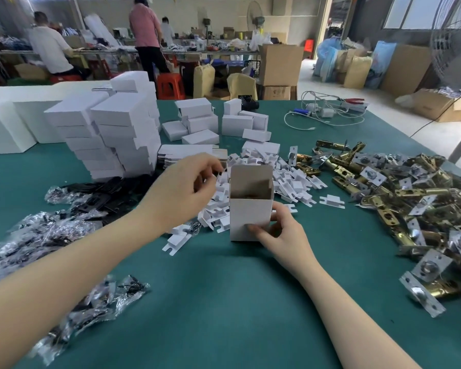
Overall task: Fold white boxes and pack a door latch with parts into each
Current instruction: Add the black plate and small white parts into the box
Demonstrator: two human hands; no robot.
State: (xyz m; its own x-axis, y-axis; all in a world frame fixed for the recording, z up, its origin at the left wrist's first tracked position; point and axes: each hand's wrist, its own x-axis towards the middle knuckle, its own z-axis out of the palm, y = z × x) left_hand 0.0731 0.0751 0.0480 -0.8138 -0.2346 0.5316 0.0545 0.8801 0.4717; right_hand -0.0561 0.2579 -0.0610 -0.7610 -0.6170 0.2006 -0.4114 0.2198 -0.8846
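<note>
Across the green counter (224, 302) from left to right lay clear bags of dark parts (51, 235), a leaning stack of folded white boxes (112, 137), a heap of white card inserts (264, 179) and a pile of brass door latches (410, 203).

The open white box (250, 209) stood upright near the middle of the counter, just in front of the insert heap. Its top flaps were raised, showing a brown inner face and a shadowed interior; whatever sat inside could not be made out.

The left hand (186, 187) reached in over the inserts beside the box's upper left edge, wrist bent, fingers curled toward the thumb in a narrow grip. It seemed to pinch a small white insert, though motion blur and the surrounding pile made that uncertain.

The right hand (280, 230) steadied the box low on its right side, thumb lying across the front face and fingers wrapped behind the corner, a grip closed on the box.

The latch pile ran off the right edge, and the bags were cut off at the left.
</note>
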